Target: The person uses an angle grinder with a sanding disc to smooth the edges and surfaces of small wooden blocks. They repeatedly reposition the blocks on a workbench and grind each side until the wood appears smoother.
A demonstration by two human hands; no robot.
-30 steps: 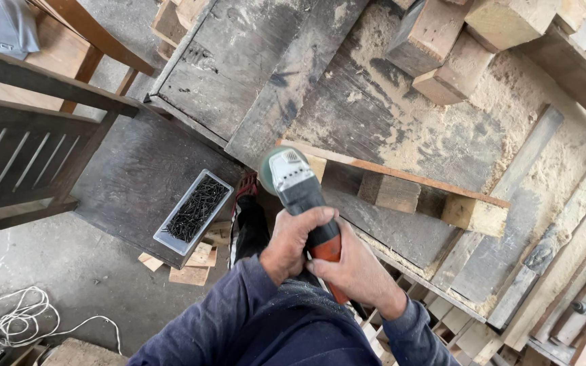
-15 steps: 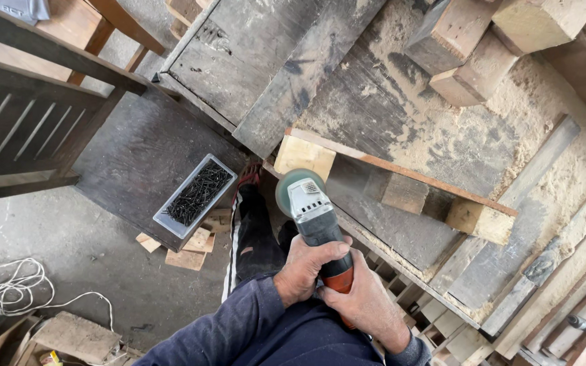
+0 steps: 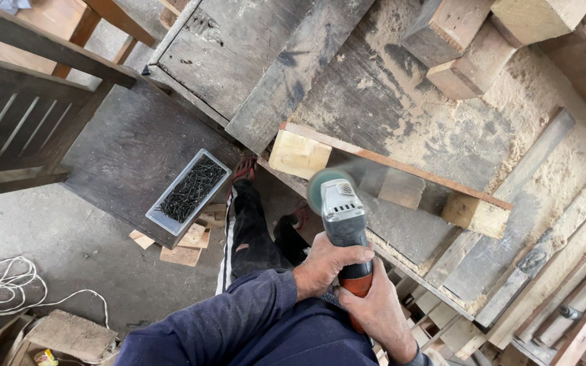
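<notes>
Both hands, left [image 3: 325,270] and right [image 3: 374,312], wrap tightly closed around the angle grinder [image 3: 342,224]

Angle grinder [image 3: 339,207], grey with orange grip: gripped by left hand [image 3: 327,266] and right hand [image 3: 376,313], disc held beside pale block [image 3: 298,154] under plank [image 3: 401,165].

Sawdust-strewn workbench [image 3: 442,135] with wooden blocks [image 3: 298,154]

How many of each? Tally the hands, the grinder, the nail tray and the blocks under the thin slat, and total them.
Hands: 2, left hand and right hand
Angle grinder: 1
Nail tray: 1
Wooden blocks under the thin slat: 3
Total: 7
</notes>
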